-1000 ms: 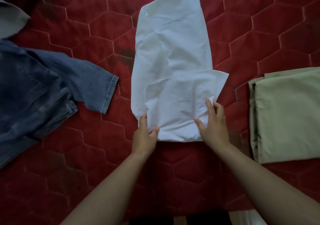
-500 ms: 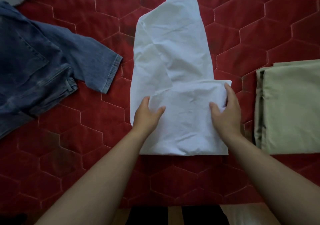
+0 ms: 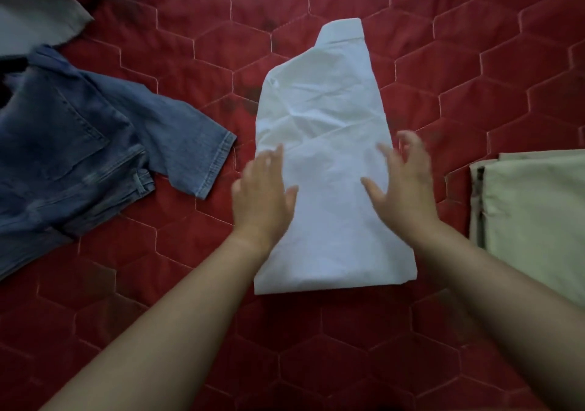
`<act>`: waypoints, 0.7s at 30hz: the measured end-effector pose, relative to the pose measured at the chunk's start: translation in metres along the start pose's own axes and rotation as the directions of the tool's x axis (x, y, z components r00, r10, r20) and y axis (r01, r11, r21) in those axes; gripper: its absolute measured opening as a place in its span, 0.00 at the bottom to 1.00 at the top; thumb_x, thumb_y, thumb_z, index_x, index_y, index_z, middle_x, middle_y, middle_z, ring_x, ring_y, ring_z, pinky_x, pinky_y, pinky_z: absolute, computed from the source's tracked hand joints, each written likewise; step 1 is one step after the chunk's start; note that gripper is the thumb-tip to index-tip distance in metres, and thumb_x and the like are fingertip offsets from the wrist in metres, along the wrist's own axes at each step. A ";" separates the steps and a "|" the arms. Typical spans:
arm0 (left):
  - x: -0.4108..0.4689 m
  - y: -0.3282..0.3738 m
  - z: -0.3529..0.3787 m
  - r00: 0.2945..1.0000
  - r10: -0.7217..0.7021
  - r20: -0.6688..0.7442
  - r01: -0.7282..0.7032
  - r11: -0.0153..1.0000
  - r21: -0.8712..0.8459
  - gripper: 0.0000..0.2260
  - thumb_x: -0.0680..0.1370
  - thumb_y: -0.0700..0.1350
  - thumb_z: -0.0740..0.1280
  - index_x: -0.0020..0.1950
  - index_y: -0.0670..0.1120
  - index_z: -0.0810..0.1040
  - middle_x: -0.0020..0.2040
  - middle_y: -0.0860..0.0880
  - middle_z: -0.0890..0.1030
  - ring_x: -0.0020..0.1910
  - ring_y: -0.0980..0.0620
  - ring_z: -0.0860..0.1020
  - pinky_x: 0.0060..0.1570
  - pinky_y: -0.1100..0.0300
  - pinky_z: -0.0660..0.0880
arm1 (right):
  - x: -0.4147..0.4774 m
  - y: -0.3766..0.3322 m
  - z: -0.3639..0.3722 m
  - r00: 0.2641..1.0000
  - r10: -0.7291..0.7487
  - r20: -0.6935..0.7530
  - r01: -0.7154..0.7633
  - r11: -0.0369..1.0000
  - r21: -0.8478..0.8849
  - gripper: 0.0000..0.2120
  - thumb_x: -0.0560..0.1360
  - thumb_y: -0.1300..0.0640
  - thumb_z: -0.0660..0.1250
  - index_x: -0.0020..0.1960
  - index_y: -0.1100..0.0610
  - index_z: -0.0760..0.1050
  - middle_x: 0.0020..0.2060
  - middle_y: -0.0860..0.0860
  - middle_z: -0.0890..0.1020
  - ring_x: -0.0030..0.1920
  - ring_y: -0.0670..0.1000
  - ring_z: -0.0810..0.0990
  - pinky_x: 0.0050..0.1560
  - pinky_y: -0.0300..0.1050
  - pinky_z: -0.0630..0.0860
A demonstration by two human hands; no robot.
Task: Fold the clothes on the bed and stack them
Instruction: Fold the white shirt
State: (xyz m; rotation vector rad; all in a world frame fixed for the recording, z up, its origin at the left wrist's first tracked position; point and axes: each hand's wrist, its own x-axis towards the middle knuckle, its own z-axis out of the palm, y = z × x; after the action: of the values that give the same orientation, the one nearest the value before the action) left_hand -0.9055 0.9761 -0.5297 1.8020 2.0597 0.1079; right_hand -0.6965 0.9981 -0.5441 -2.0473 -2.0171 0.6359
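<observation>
Red quilted bedspread (image 3: 316, 341) with hexagon stitching fills my whole feed, and the clothes lie spread across it. By my reckoning the job is roughly a third done. One beige garment (image 3: 535, 211) sits folded flat at the right edge, and nothing is stacked on it yet. The white shirt (image 3: 329, 116) lies in the middle of the bed, narrowed into a long strip with its near end doubled up over itself. Its collar end pokes out at the far side, so I judge at least one more fold is needed before it can go onto the beige piece. Left of it the jeans (image 3: 66, 157) sprawl unfolded, one leg hem reaching close to the shirt, and a grey garment (image 3: 34, 15) in the far left corner looks untouched. Both forearms reach in from the near edge. I see the left hand (image 3: 262, 195) over the shirt's left edge, fingers straight and together, thumb out, gripping nothing. The right hand (image 3: 406, 186) is over the right edge, fingers spread and slightly bent, also released. Motion blur keeps me from telling whether either palm actually touches the cloth.
</observation>
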 end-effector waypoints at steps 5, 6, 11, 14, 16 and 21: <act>-0.047 -0.015 0.047 0.927 0.258 0.273 -0.313 0.933 0.179 0.24 0.78 0.54 0.56 0.74 0.55 0.58 0.76 0.49 0.56 0.74 0.48 0.55 0.68 0.47 0.56 | -0.044 0.016 0.037 0.932 -0.197 0.306 0.240 0.964 -0.111 0.28 0.75 0.48 0.64 0.73 0.52 0.63 0.75 0.55 0.55 0.74 0.57 0.54 0.68 0.57 0.60; -0.054 -0.023 0.055 0.913 0.262 0.314 -0.332 0.923 0.193 0.24 0.79 0.55 0.55 0.75 0.55 0.56 0.77 0.49 0.54 0.75 0.49 0.53 0.69 0.47 0.53 | -0.049 0.022 0.042 0.918 -0.196 0.346 0.254 0.958 -0.133 0.28 0.76 0.47 0.62 0.74 0.51 0.60 0.76 0.54 0.54 0.75 0.56 0.52 0.70 0.56 0.56; -0.063 -0.036 0.067 0.908 0.322 0.267 -0.374 0.911 0.174 0.24 0.76 0.50 0.63 0.72 0.51 0.66 0.74 0.45 0.62 0.73 0.45 0.61 0.68 0.43 0.59 | -0.062 0.029 0.052 0.929 -0.186 0.320 0.238 0.962 -0.132 0.28 0.77 0.48 0.61 0.75 0.50 0.57 0.76 0.52 0.52 0.76 0.56 0.50 0.72 0.55 0.52; -0.065 -0.029 0.062 0.920 0.275 0.278 -0.329 0.929 0.168 0.23 0.75 0.48 0.65 0.70 0.49 0.69 0.73 0.44 0.64 0.72 0.45 0.62 0.67 0.42 0.59 | -0.077 0.021 0.044 0.938 -0.218 0.269 0.251 0.963 -0.096 0.27 0.74 0.53 0.67 0.71 0.57 0.66 0.74 0.55 0.59 0.74 0.59 0.57 0.69 0.59 0.59; -0.072 -0.029 0.055 0.921 0.280 0.272 -0.328 0.933 0.149 0.21 0.71 0.46 0.69 0.64 0.47 0.74 0.68 0.43 0.71 0.68 0.43 0.69 0.63 0.43 0.65 | -0.091 0.020 0.037 0.925 -0.295 0.241 0.318 0.946 -0.064 0.23 0.72 0.56 0.70 0.65 0.60 0.72 0.70 0.57 0.68 0.70 0.61 0.66 0.64 0.60 0.66; -0.097 -0.050 0.045 0.900 0.336 0.279 -0.363 0.930 0.053 0.09 0.74 0.45 0.67 0.54 0.47 0.78 0.57 0.46 0.77 0.53 0.44 0.77 0.48 0.52 0.71 | -0.119 0.031 0.025 0.901 -0.313 0.301 0.328 0.945 0.004 0.13 0.71 0.57 0.72 0.54 0.58 0.78 0.60 0.57 0.76 0.61 0.60 0.74 0.55 0.56 0.73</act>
State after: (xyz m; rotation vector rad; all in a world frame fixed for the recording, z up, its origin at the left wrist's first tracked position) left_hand -0.9282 0.8651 -0.5630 2.1075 1.5673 -0.1384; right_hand -0.6765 0.8755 -0.5606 -1.6590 -2.4876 0.8768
